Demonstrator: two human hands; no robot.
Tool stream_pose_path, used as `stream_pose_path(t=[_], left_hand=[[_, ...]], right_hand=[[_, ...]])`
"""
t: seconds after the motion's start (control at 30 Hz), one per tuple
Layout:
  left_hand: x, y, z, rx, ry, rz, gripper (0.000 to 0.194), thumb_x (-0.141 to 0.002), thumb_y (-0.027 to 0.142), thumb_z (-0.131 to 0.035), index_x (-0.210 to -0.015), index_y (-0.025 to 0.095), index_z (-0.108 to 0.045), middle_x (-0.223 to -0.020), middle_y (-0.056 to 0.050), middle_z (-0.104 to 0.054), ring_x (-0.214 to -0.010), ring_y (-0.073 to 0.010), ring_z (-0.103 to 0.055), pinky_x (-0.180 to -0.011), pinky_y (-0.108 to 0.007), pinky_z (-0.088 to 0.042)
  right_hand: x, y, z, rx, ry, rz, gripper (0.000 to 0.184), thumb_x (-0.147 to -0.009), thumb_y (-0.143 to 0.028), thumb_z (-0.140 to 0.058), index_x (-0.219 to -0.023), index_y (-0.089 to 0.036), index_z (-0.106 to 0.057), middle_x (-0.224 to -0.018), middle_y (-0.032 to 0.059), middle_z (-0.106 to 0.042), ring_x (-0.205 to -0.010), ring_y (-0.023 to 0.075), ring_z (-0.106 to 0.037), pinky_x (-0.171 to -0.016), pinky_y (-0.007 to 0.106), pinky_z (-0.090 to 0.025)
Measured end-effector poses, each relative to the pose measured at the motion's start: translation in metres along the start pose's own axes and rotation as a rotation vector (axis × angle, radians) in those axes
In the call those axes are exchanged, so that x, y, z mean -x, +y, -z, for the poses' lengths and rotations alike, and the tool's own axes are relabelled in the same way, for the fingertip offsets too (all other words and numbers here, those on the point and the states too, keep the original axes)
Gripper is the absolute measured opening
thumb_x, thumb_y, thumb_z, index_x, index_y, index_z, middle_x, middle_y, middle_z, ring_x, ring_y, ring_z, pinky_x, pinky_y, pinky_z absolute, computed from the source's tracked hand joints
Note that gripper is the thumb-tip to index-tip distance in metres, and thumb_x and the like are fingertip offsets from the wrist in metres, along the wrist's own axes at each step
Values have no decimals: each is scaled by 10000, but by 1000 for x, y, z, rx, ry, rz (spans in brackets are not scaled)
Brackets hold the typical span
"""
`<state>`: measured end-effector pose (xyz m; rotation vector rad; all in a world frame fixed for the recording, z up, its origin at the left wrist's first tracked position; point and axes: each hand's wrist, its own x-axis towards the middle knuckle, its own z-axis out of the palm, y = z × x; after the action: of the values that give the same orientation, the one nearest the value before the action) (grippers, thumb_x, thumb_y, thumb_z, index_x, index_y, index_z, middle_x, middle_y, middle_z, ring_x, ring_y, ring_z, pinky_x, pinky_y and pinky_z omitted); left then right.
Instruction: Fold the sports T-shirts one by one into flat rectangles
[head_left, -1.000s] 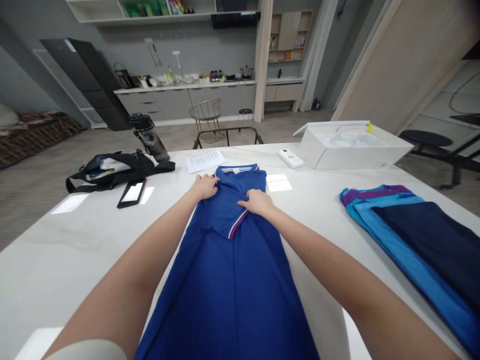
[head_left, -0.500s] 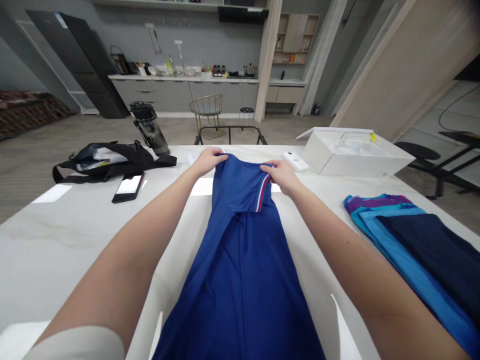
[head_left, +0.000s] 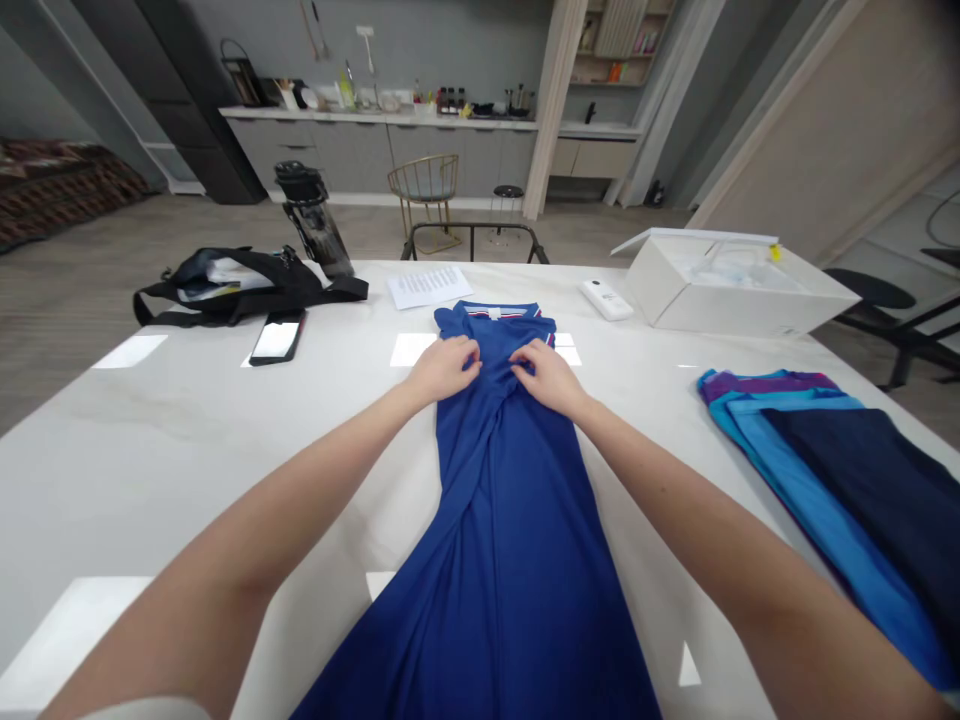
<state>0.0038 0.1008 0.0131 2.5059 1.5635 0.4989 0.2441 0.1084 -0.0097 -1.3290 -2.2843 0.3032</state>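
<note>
A long blue shirt lies on the white table, its sides folded inward and its near end running out of the picture. At its far end is the collar, with striped trim and a white label. My left hand rests on the upper part, thumb and fingers closed at the cloth. Opposite it, my right hand has its fingers bent together on the same cloth. Creases run down from between the two hands. Striped edging also shows beyond my right hand. The exact hold at the fingertips is partly hidden.
On the right lies a stack of folded clothes, with an open white box behind. A white device and a printed sheet lie beyond the shirt. To the left are a phone, a black bag and a bottle.
Both hands have come nearer and lower, from the raised far edge of the shirt to its upper part. The far end now lies flat with the collar showing. The view has tilted down slightly.
</note>
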Motion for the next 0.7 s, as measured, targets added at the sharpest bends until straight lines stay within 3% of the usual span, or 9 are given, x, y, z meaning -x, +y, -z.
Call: stream_pose_path(t=[0.1,0.2,0.37,0.57,0.63,0.7], left_hand=[[60,22,11,109,-169,73,221,-900,422,-559,-853,244,-681,-826,-44,-701,-792,-237,-650,-710,-332,-449],[121,42,13,184,-300,157,270,-891,460,-551,-787,251,-687,-765,-28,-707,-734,-214,-652,-662,-307,-430],[190,67,9,204,-298,279,247,-850,431,-578,-792,216,-686,-775,-33,-710,-731,-207,-652,-642,-291,-401],[237,96,21,248,-322,272,188,-794,376,-635,-710,210,-664,-724,-26,-687,-725,-206,-651,-652,-286,-422],[252,108,27,222,-346,269,137,-767,339,-658,-792,209,-692,-764,-35,-707,-757,-222,-667,-671,-291,-439],[266,121,31,244,-335,271,219,-759,319,-677,-945,207,-709,-866,-51,-736,-824,-238,-688,-708,-294,-463]], right_hand=[[38,-45,1,-94,-204,209,272,-926,-136,-536,-1120,-232,-701,-1095,57,-619,-1022,198,-611,-923,300,-473],[70,-84,-1,-18,-337,297,368,-911,-99,-530,-1211,-243,-688,-1130,67,-597,-1058,205,-593,-906,306,-452],[95,-127,1,153,-455,358,266,-910,-165,-585,-1135,-232,-711,-1169,91,-570,-1077,239,-560,-845,326,-411],[107,-142,14,201,-451,341,140,-845,-118,-608,-912,-215,-684,-1083,61,-561,-999,211,-559,-739,287,-376],[112,-138,21,219,-432,304,158,-852,-105,-592,-928,-212,-681,-1082,63,-561,-989,206,-563,-724,281,-375],[120,-134,27,271,-402,233,183,-864,-104,-583,-974,-208,-687,-1102,78,-562,-997,218,-564,-723,285,-376]])
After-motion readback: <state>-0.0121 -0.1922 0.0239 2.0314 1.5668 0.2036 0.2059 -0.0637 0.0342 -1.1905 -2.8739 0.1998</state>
